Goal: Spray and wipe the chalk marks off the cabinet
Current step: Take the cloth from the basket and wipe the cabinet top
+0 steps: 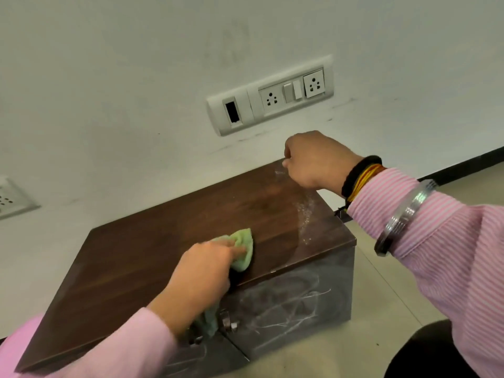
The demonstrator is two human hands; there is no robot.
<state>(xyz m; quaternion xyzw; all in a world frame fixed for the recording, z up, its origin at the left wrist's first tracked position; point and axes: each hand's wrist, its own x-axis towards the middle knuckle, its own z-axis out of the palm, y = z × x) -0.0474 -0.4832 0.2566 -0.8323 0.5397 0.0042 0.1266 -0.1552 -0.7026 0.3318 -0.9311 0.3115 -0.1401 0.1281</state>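
Note:
A low cabinet with a dark wood top (152,257) and a grey front stands against the wall. White chalk scribbles (289,306) cover its front door, and a pale dusty smear (305,214) runs along the right side of the top. My left hand (204,271) presses a green cloth (242,249) onto the top near its front edge; the cloth's tail hangs down over the front. My right hand (313,159) is closed in a fist at the top's far right corner; what it holds, if anything, is hidden. No spray bottle is in view.
A white wall rises right behind the cabinet, carrying a socket and switch panel (272,94) above and another socket plate (11,197) at the left. Metal knobs (229,323) stick out of the cabinet front. Tiled floor (381,290) lies to the right.

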